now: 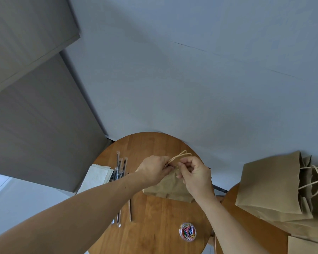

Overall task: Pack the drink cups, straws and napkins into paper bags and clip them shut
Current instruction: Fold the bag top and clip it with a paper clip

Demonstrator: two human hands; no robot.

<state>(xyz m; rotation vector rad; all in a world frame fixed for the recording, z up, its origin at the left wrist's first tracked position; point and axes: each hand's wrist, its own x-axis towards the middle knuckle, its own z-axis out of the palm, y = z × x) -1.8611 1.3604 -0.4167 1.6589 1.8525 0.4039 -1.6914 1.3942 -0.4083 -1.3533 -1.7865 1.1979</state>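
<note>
Pinching the paper bag (170, 187) (twine handles (180, 155) upright), left hand (154, 169) and right hand (195, 176) curl tight.

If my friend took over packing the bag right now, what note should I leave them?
Hands: the fingers of the left hand and the right hand both pinch the top of the paper bag by its handles.
Things: the bag is on the round table. The straws and napkins lie left of it, and the tub of paper clips is nearer the front. The spare bags are piled on the right.
Done: unclear. The bag's inside is hidden and no cups show.
Left: probably clip this bag shut, then pack the rest.
</note>
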